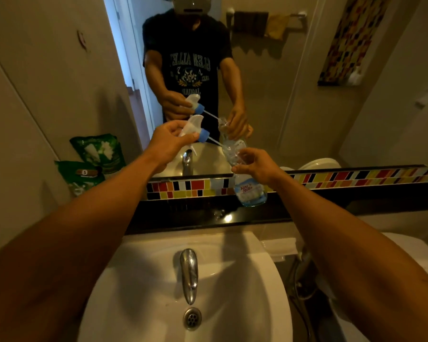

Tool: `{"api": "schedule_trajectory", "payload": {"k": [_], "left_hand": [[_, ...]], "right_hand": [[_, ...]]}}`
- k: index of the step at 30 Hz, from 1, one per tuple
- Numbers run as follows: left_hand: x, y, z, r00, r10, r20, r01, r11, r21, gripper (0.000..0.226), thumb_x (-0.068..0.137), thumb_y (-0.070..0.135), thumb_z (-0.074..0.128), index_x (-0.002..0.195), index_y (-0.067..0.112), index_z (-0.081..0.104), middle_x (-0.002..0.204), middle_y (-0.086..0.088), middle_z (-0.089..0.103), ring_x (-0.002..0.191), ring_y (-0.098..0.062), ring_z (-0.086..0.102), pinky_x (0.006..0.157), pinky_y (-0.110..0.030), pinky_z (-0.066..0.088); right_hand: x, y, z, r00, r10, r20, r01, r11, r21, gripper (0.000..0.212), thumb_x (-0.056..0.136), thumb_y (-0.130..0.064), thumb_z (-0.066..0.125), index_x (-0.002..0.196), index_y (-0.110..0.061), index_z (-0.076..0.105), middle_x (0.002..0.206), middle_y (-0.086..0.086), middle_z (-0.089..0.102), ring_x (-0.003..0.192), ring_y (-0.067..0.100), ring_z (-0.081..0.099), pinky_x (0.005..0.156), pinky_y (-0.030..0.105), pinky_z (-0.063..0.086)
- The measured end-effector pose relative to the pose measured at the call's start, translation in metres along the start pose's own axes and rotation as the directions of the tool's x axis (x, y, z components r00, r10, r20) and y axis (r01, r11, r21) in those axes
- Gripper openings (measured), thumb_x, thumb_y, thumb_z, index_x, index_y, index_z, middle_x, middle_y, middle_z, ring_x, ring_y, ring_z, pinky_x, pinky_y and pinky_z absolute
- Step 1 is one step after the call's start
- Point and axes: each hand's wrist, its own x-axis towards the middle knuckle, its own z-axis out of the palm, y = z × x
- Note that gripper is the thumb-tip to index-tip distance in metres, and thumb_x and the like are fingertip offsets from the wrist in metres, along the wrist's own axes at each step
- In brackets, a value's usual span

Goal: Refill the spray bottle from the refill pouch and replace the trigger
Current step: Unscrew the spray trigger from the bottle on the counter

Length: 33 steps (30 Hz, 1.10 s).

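My left hand (pixel 169 141) holds the white trigger head (pixel 192 127) with its blue collar, tilted, above the basin. Its thin dip tube (pixel 215 141) slants down to the right into the open neck of the clear spray bottle (pixel 250 188). My right hand (pixel 257 162) grips that bottle around its upper part. The bottle's base rests on or just above the black ledge (pixel 307 213), and only a little blue liquid shows at its bottom. A green refill pouch (pixel 84 176) leans against the wall at the left. The mirror (pixel 269 95) repeats the hands and trigger.
A white basin (pixel 146 280) with a chrome tap (pixel 189 272) and drain lies below my arms. A strip of coloured tiles (pixel 356 176) runs under the mirror. A white toilet (pixel 410 253) stands at the right, with a hose beside the basin.
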Motion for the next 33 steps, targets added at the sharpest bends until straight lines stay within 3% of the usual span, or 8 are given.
{"api": "schedule_trajectory", "payload": {"k": [3, 6, 9, 12, 17, 27, 30, 33], "left_hand": [[-0.004, 0.005, -0.021, 1.0, 0.007, 0.03, -0.008, 0.999, 0.049, 0.043, 0.086, 0.024, 0.077, 0.125, 0.013, 0.065, 0.115, -0.008, 0.072, 0.097, -0.013, 0.069, 0.071, -0.017, 0.05], [-0.01, 0.01, -0.038, 0.999, -0.003, 0.047, 0.0, 0.999, 0.045, 0.043, 0.088, 0.022, 0.074, 0.127, 0.01, 0.062, 0.114, -0.008, 0.071, 0.099, -0.013, 0.071, 0.082, -0.026, 0.054], [-0.017, 0.014, -0.048, 1.0, 0.003, 0.013, -0.004, 0.998, 0.058, 0.039, 0.092, 0.02, 0.07, 0.128, 0.009, 0.061, 0.104, 0.001, 0.07, 0.08, 0.002, 0.069, 0.068, -0.012, 0.05], [-0.022, 0.013, -0.058, 0.999, -0.001, -0.038, 0.001, 1.0, 0.008, 0.044, 0.091, 0.02, 0.07, 0.133, 0.011, 0.058, 0.109, 0.002, 0.07, 0.086, -0.001, 0.067, 0.066, -0.012, 0.049], [-0.034, 0.008, -0.072, 0.993, -0.056, -0.108, 0.049, 0.996, -0.072, 0.043, 0.091, 0.025, 0.07, 0.131, 0.024, 0.057, 0.111, 0.001, 0.065, 0.092, -0.012, 0.061, 0.073, -0.026, 0.047], [-0.055, -0.025, -0.08, 0.942, -0.241, -0.233, 0.16, 0.935, -0.317, 0.035, 0.092, 0.022, 0.069, 0.124, 0.026, 0.056, 0.087, 0.001, 0.069, 0.067, -0.009, 0.055, 0.061, -0.024, 0.048], [-0.059, -0.047, -0.079, 0.921, -0.29, -0.261, 0.195, 0.922, -0.335, 0.042, 0.092, 0.021, 0.069, 0.131, 0.021, 0.055, 0.104, -0.006, 0.071, 0.065, -0.008, 0.058, 0.061, -0.025, 0.049], [-0.063, -0.075, -0.075, 0.906, -0.314, -0.283, 0.24, 0.934, -0.266, 0.046, 0.09, 0.021, 0.071, 0.133, 0.018, 0.054, 0.116, -0.013, 0.065, 0.066, -0.01, 0.056, 0.057, -0.026, 0.047]], "right_hand": [[0.002, -0.005, -0.002, 1.0, 0.0, -0.018, -0.001, 0.999, -0.041, 0.062, 0.085, -0.007, 0.081, 0.142, -0.004, 0.056, 0.131, 0.014, 0.068, 0.121, 0.026, 0.066, 0.105, 0.042, 0.054], [0.003, -0.009, -0.006, 1.0, 0.0, -0.011, -0.001, 0.998, -0.063, 0.068, 0.085, -0.008, 0.082, 0.146, -0.004, 0.053, 0.137, 0.015, 0.066, 0.129, 0.028, 0.062, 0.108, 0.043, 0.051], [0.003, -0.013, -0.009, 1.0, 0.001, -0.018, -0.003, 0.997, -0.081, 0.068, 0.084, -0.007, 0.082, 0.146, -0.004, 0.052, 0.14, 0.014, 0.064, 0.131, 0.028, 0.06, 0.11, 0.045, 0.049], [0.001, -0.013, -0.011, 1.0, 0.01, -0.025, -0.012, 0.997, -0.07, 0.069, 0.084, -0.005, 0.081, 0.146, -0.004, 0.052, 0.141, 0.016, 0.063, 0.133, 0.029, 0.059, 0.112, 0.048, 0.048], [-0.002, -0.013, -0.016, 0.998, 0.003, -0.058, -0.006, 0.999, -0.048, 0.062, 0.085, -0.006, 0.081, 0.141, -0.005, 0.055, 0.13, 0.015, 0.067, 0.124, 0.031, 0.064, 0.107, 0.048, 0.053], [-0.012, -0.009, -0.018, 0.993, -0.014, -0.116, 0.008, 0.999, -0.048, 0.056, 0.086, -0.015, 0.081, 0.137, -0.011, 0.059, 0.126, 0.008, 0.067, 0.113, 0.024, 0.065, 0.087, 0.036, 0.055], [-0.014, -0.004, -0.014, 0.992, -0.008, -0.126, 0.006, 1.0, -0.021, 0.057, 0.085, -0.015, 0.083, 0.137, -0.01, 0.061, 0.12, 0.006, 0.07, 0.106, 0.02, 0.069, 0.091, 0.041, 0.06], [-0.018, -0.005, -0.005, 0.995, -0.018, -0.103, 0.023, 0.999, 0.043, 0.053, 0.087, -0.006, 0.079, 0.137, -0.009, 0.062, 0.112, 0.001, 0.07, 0.098, 0.013, 0.07, 0.081, 0.031, 0.061]]}}
